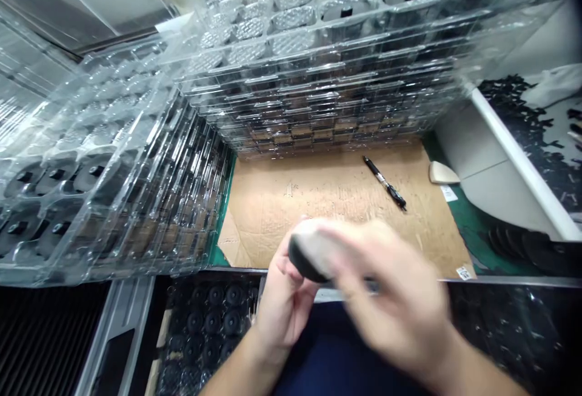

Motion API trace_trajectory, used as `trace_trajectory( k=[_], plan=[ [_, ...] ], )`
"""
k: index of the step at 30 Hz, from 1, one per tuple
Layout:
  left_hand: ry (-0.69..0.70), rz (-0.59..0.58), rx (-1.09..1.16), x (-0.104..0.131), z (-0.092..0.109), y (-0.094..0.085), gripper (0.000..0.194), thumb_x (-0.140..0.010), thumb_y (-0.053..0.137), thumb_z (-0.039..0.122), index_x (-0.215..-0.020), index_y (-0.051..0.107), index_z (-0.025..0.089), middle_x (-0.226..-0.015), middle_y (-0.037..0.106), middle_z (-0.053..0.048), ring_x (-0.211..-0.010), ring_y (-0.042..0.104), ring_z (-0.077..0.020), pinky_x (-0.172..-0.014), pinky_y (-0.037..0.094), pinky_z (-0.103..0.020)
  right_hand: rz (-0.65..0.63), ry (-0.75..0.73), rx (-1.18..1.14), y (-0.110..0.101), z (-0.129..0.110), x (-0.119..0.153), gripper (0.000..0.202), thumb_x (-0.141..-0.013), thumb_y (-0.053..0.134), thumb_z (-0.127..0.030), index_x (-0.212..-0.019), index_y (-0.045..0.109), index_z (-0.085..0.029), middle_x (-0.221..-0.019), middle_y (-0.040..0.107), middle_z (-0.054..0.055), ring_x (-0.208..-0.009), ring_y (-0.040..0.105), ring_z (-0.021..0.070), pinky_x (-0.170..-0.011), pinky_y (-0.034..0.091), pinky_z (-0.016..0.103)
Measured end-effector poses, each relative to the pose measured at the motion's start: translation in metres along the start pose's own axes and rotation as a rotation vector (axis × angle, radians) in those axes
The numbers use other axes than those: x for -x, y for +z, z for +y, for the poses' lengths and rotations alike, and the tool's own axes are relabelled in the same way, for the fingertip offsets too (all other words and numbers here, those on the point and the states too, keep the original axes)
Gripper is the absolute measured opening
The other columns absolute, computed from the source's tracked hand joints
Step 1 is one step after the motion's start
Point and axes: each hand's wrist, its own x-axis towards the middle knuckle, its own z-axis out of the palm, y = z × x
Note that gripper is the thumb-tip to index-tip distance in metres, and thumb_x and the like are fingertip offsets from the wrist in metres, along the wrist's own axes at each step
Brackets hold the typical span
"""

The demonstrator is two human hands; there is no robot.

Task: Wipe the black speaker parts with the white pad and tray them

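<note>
My left hand (286,302) is closed around a dark, rounded part (302,262) above the near edge of the bench. My right hand (395,299), smeared by motion, grips a whitish pad or cloth (318,249) lying against the face of that part. Blur hides the pad's exact kind and most of the right fingertips. Beyond both hands lies a brown cardboard sheet (291,202), with a black pen (384,182) on it.
Tall stacks of clear plastic trays (291,74) rise at the back and left (136,159), some holding black parts. At right stand a white bin (513,159) and a pale block (443,173). Below the bench edge is a tray of black round parts (211,323).
</note>
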Motion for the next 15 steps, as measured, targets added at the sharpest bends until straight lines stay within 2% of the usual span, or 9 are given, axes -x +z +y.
trace_trajectory(
  k=[2, 4, 6, 9, 10, 13, 15],
  plan=[
    [0.039, 0.056, -0.047, 0.002, 0.000, 0.000, 0.044, -0.078, 0.061, 0.034, -0.121, 0.051, 0.028, -0.121, 0.060, -0.005, -0.113, 0.054, -0.0223, -0.098, 0.043, -0.033, -0.158, -0.134, -0.075, 0.003, -0.012, -0.003, 0.031, -0.087, 0.045, -0.010, -0.117, 0.052, -0.012, -0.097, 0.065, 0.007, -0.082, 0.058, 0.0164, -0.073, 0.043, 0.032],
    [0.092, 0.076, -0.071, 0.003, -0.001, 0.000, 0.040, -0.077, 0.063, 0.029, -0.117, 0.054, 0.030, -0.116, 0.062, -0.002, -0.106, 0.059, -0.0204, -0.093, 0.046, -0.030, -0.287, -0.139, -0.107, 0.006, -0.013, -0.004, 0.029, -0.087, 0.045, -0.009, -0.115, 0.053, -0.014, -0.092, 0.065, 0.003, -0.075, 0.057, 0.0141, -0.068, 0.042, 0.030],
    [0.126, 0.063, -0.085, 0.001, -0.003, 0.003, 0.036, -0.075, 0.066, 0.025, -0.110, 0.058, 0.029, -0.110, 0.065, 0.000, -0.101, 0.061, -0.0188, -0.091, 0.047, -0.028, -0.283, -0.102, -0.075, 0.009, -0.009, -0.007, 0.027, -0.088, 0.046, -0.010, -0.112, 0.054, -0.016, -0.092, 0.064, 0.002, -0.074, 0.055, 0.0131, -0.066, 0.040, 0.029],
    [0.076, 0.041, -0.091, 0.000, -0.004, 0.012, 0.031, -0.074, 0.066, 0.029, -0.104, 0.061, 0.023, -0.102, 0.067, -0.003, -0.102, 0.060, -0.0194, -0.093, 0.046, -0.028, -0.097, -0.116, 0.023, 0.012, -0.008, -0.012, 0.029, -0.089, 0.045, -0.013, -0.117, 0.052, -0.013, -0.090, 0.063, 0.005, -0.076, 0.054, 0.0160, -0.069, 0.039, 0.032],
    [0.058, 0.038, -0.086, 0.000, -0.002, 0.014, 0.033, -0.074, 0.066, 0.030, -0.106, 0.061, 0.022, -0.104, 0.067, -0.004, -0.103, 0.060, -0.0202, -0.094, 0.045, -0.029, -0.090, -0.143, 0.021, 0.011, -0.008, -0.012, 0.030, -0.089, 0.044, -0.013, -0.118, 0.051, -0.011, -0.091, 0.063, 0.006, -0.078, 0.054, 0.0167, -0.070, 0.039, 0.033],
    [0.019, 0.016, -0.079, -0.001, 0.005, 0.011, 0.046, -0.072, 0.067, 0.033, -0.115, 0.055, 0.024, -0.115, 0.062, -0.006, -0.103, 0.060, -0.0230, -0.094, 0.046, -0.032, -0.257, -0.180, -0.071, -0.001, -0.008, -0.004, 0.031, -0.088, 0.044, -0.009, -0.117, 0.051, -0.014, -0.091, 0.063, 0.004, -0.077, 0.054, 0.0148, -0.068, 0.038, 0.031],
    [-0.024, -0.022, -0.076, -0.002, 0.008, 0.005, 0.049, -0.071, 0.067, 0.036, -0.117, 0.055, 0.024, -0.118, 0.060, -0.006, -0.102, 0.061, -0.0231, -0.092, 0.048, -0.032, -0.349, -0.101, -0.104, -0.013, -0.002, 0.005, 0.032, -0.087, 0.045, -0.008, -0.116, 0.053, -0.019, -0.089, 0.063, 0.000, -0.072, 0.053, 0.0124, -0.064, 0.037, 0.029]
  ],
)
